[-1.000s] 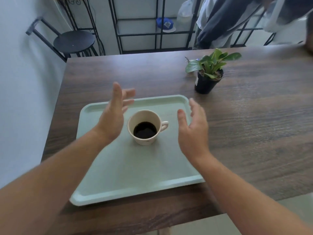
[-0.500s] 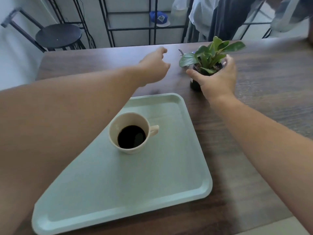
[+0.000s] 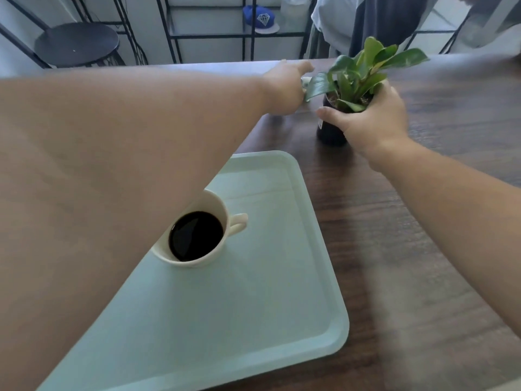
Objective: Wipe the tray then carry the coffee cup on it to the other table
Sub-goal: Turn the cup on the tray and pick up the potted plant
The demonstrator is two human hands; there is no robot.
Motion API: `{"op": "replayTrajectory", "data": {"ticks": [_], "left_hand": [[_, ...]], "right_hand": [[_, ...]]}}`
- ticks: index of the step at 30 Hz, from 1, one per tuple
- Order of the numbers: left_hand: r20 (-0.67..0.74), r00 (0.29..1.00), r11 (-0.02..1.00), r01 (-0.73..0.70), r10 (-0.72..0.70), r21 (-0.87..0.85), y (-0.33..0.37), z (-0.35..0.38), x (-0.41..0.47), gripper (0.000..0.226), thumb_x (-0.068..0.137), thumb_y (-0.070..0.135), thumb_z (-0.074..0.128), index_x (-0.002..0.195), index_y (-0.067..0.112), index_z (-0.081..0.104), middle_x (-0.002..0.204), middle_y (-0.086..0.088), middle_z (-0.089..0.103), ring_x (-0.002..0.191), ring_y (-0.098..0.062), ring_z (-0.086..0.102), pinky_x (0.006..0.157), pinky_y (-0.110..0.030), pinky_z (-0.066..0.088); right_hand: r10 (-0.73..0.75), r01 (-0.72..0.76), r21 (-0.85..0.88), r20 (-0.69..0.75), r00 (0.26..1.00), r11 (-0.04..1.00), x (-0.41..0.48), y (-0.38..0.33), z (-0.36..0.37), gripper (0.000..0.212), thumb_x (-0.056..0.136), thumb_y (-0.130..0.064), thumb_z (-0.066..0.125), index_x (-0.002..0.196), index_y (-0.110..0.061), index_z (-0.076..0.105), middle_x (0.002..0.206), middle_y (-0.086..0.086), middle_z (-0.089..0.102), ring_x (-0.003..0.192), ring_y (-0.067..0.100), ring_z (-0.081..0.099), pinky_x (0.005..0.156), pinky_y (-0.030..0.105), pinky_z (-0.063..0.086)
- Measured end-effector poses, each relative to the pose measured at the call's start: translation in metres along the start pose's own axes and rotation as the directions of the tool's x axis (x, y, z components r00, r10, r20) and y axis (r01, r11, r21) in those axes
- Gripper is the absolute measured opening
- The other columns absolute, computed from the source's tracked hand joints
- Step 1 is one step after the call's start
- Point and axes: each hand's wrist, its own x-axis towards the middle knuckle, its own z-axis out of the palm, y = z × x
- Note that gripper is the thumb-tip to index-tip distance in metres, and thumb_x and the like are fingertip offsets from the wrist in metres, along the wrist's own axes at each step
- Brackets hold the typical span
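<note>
A pale green tray (image 3: 282, 306) lies on the dark wooden table (image 3: 423, 249) in front of me. On it stands a cream coffee cup (image 3: 197, 238) full of black coffee, handle to the right, its left side hidden by my left forearm. My left hand (image 3: 282, 86) stretches far across the table, just left of a small potted plant (image 3: 361, 71). A small pale thing (image 3: 306, 80) shows at its fingers, too hidden to name. My right hand (image 3: 372, 125) is wrapped around the plant's black pot (image 3: 329, 136).
Beyond the table's far edge stand a black metal rack (image 3: 174, 38) with a blue cap (image 3: 260, 19) on a shelf, and a black stool (image 3: 76, 43) at the left. A person's clothing (image 3: 352, 18) shows behind the plant.
A second ago both hands hovered open beside the cup. They have since reached forward: the right hand closed on the plant pot, and the left hand has moved in close beside the plant.
</note>
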Motion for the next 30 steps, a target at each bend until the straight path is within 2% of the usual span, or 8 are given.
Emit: {"op": "replayTrajectory", "data": {"ticks": [4,6,8,14,20,24,28,30], "left_hand": [[-0.024,0.999,0.994,0.036,-0.039,-0.101,-0.003,0.004,0.009,0.04,0.095,0.012,0.049,0.133,0.023,0.053,0.118,0.0,0.061,0.076,-0.015,0.054,0.041,-0.017,0.036],[-0.064,0.998,0.993,0.013,-0.02,-0.115,-0.004,0.004,0.01,0.034,0.093,0.007,0.046,0.121,0.018,0.063,0.092,0.004,0.06,0.059,-0.009,0.046,0.028,-0.011,0.028],[-0.139,0.99,0.989,0.002,-0.023,-0.146,-0.006,0.005,0.011,0.029,0.094,0.007,0.045,0.107,0.013,0.069,0.074,0.008,0.052,0.054,-0.007,0.043,0.023,-0.008,0.024],[-0.236,0.967,0.97,0.037,-0.095,-0.24,-0.014,0.007,0.004,0.023,0.093,0.009,0.053,0.089,0.014,0.076,0.076,0.008,0.057,0.054,-0.002,0.048,0.028,-0.004,0.028],[-0.263,0.956,0.962,0.056,-0.129,-0.266,-0.047,-0.01,-0.042,0.023,0.088,0.01,0.054,0.087,0.016,0.077,0.086,0.007,0.069,0.06,0.0,0.055,0.043,-0.003,0.034],[-0.356,0.919,0.959,0.072,-0.171,-0.275,-0.091,-0.035,-0.099,0.02,0.085,0.017,0.059,0.089,0.02,0.079,0.08,0.008,0.071,0.067,-0.008,0.06,0.062,-0.019,0.048],[-0.414,0.867,0.939,0.155,-0.279,-0.308,-0.15,-0.057,-0.161,0.018,0.088,0.018,0.063,0.099,0.017,0.078,0.086,0.0,0.074,0.073,-0.011,0.064,0.068,-0.019,0.05],[-0.417,0.837,0.923,0.239,-0.354,-0.303,-0.181,-0.066,-0.184,0.018,0.089,0.018,0.064,0.101,0.018,0.077,0.085,0.0,0.073,0.068,-0.007,0.061,0.062,-0.014,0.046]], "right_hand": [[-0.016,0.016,0.004,-0.008,1.0,1.0,-0.002,0.002,0.001,0.071,0.057,-0.055,0.087,0.114,-0.023,0.059,0.114,-0.001,0.057,0.1,0.012,0.057,0.085,0.02,0.043],[-0.016,0.016,-0.002,-0.008,1.0,1.0,-0.003,0.003,0.0,0.071,0.057,-0.055,0.086,0.114,-0.023,0.059,0.113,-0.002,0.056,0.101,0.012,0.058,0.088,0.022,0.044],[-0.021,0.021,-0.011,-0.009,1.0,1.0,-0.004,0.003,0.0,0.071,0.058,-0.056,0.085,0.115,-0.022,0.059,0.113,-0.002,0.056,0.102,0.013,0.058,0.09,0.025,0.046],[-0.026,0.026,-0.031,0.002,1.0,0.999,-0.01,0.002,-0.002,0.073,0.057,-0.058,0.084,0.116,-0.023,0.058,0.113,-0.002,0.056,0.099,0.011,0.056,0.084,0.019,0.041],[-0.028,0.029,-0.011,0.036,0.999,1.0,-0.029,-0.006,-0.004,0.074,0.054,-0.062,0.082,0.113,-0.023,0.061,0.113,-0.002,0.062,0.102,0.013,0.062,0.092,0.031,0.052],[-0.063,0.06,0.052,0.044,0.997,0.997,-0.044,-0.026,0.0,0.07,0.057,-0.061,0.082,0.112,-0.023,0.062,0.112,0.002,0.065,0.105,0.017,0.063,0.094,0.038,0.054],[-0.134,0.12,0.11,0.123,0.983,0.987,-0.053,-0.069,0.018,0.065,0.057,-0.057,0.085,0.11,-0.025,0.063,0.109,0.0,0.067,0.1,0.012,0.065,0.089,0.037,0.057],[-0.181,0.161,0.127,0.169,0.969,0.979,-0.053,-0.096,0.033,0.067,0.056,-0.056,0.085,0.111,-0.023,0.063,0.109,0.0,0.066,0.1,0.014,0.065,0.089,0.038,0.056]]}}
